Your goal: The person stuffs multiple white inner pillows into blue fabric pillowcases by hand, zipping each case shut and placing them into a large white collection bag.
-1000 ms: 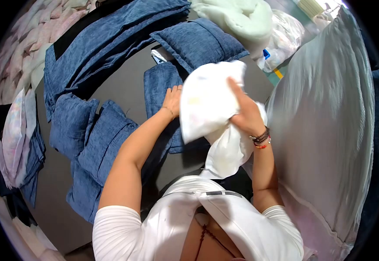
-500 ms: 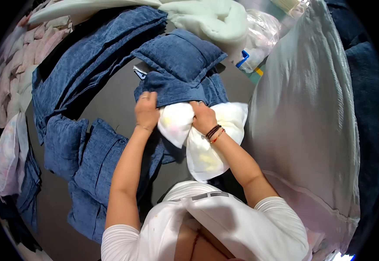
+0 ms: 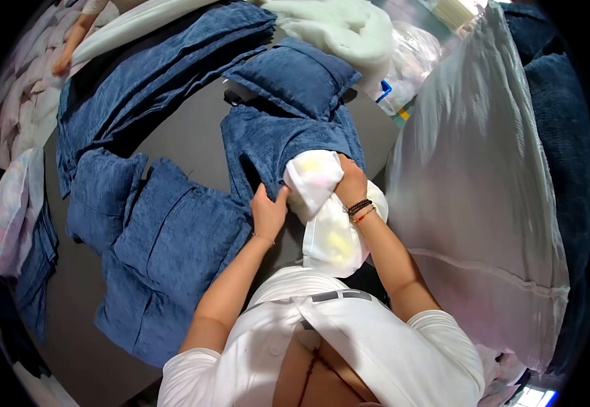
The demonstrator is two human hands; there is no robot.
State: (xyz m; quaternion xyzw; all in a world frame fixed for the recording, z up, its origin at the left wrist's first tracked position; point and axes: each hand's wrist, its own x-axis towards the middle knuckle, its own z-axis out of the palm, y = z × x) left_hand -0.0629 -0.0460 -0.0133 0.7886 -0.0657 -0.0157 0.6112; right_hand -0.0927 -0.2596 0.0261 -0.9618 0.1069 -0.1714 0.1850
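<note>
A blue pillow cover lies in front of me with its opening toward my body. My left hand is closed on the near left edge of that opening. A white pillow insert with pale yellow and pink patches is folded and bunched, its upper end at the mouth of the cover. My right hand grips the insert near the opening, and its fingertips are partly hidden. Just beyond, a plump blue pillow rests on the cover's far part.
Filled blue pillows lie at left on the grey table, with a stack of blue fabric behind. A large whitish sack stands at right. Another person's hand is at the far left, near piled pale pillows.
My left hand has moved down and right along the cover's edge. The cover's near left side is pulled toward me, and the insert is more bunched. Another person's arm has appeared at upper left.
</note>
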